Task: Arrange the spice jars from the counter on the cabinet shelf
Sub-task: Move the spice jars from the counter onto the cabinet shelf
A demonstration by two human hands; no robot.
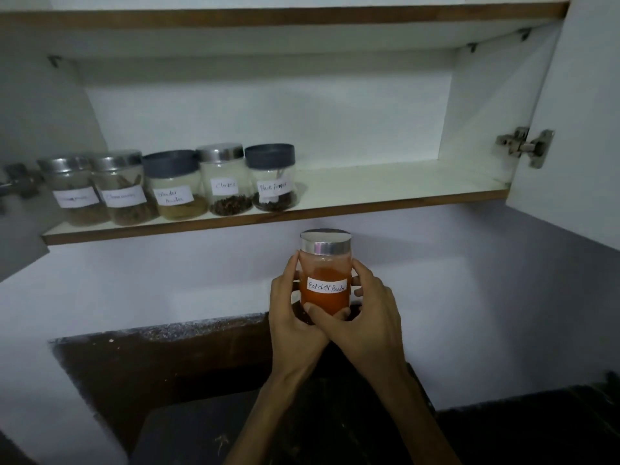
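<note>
I hold a glass jar of red chilli powder [324, 275] with a silver lid, upright, below the cabinet shelf [385, 187]. My left hand [291, 317] wraps its left side and my right hand [365, 317] its right side and bottom. Several labelled spice jars stand in a row on the left part of the shelf; the rightmost are the black pepper jar [272, 177] with a dark lid and the cloves jar [225, 180] with a silver lid.
The cabinet door [583, 112] stands open at the right with a metal hinge [525, 146]. An upper shelf [285, 15] runs above. A dark stone counter [188, 380] lies below, against a pale wall. The shelf's right half is bare.
</note>
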